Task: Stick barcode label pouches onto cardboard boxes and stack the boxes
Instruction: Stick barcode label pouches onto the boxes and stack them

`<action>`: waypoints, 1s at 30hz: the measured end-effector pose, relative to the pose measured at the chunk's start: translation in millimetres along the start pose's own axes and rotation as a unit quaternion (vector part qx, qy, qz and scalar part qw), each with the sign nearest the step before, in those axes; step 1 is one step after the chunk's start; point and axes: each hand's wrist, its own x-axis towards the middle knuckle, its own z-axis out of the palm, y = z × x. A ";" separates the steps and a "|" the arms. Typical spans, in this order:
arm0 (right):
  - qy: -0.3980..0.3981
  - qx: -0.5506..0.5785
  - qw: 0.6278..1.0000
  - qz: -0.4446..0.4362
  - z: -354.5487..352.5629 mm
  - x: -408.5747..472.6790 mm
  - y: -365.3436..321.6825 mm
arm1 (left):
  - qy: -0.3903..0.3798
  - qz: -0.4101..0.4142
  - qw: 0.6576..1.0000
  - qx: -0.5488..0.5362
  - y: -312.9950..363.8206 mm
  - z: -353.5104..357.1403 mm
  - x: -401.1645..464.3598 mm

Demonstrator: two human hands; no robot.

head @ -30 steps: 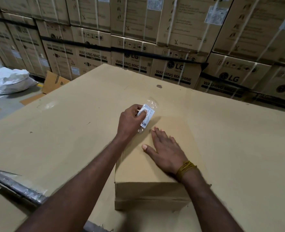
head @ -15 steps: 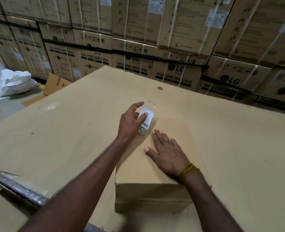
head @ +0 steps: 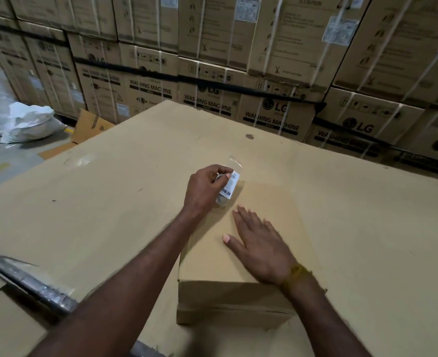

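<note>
A small plain cardboard box (head: 272,202) sits on a wide cardboard sheet (head: 97,202) in front of me. My left hand (head: 204,190) pinches a clear barcode label pouch (head: 228,186) with a white barcode slip inside, holding it over the box's far left corner. The pouch's clear top edge sticks up past my fingers. My right hand (head: 260,247) lies flat with straight fingers on the box top, just nearer than the pouch. A yellow thread band circles my right wrist.
Stacked washing machine cartons (head: 264,73) form a wall behind the sheet. White sacks (head: 30,121) and a loose cardboard flap (head: 91,124) lie on the floor at the left. A dark metal rail (head: 27,284) wrapped in film runs along the sheet's near left edge.
My left hand's fingers have curled tighter round the pouch, tilting it more upright. My right hand stays flat on the box.
</note>
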 end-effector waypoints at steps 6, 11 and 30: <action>0.022 -0.008 1.000 0.019 6.8 7.4 -7.2 | 0.004 0.002 1.000 -0.009 -0.8 1.5 0.0; -0.002 -0.027 0.998 -0.049 8.1 -30.8 -22.5 | 0.005 0.001 1.000 -0.010 -0.8 1.3 1.6; -0.013 -0.012 0.999 -0.027 -3.1 6.3 -8.1 | 0.003 -0.011 1.000 -0.002 -1.1 1.5 1.4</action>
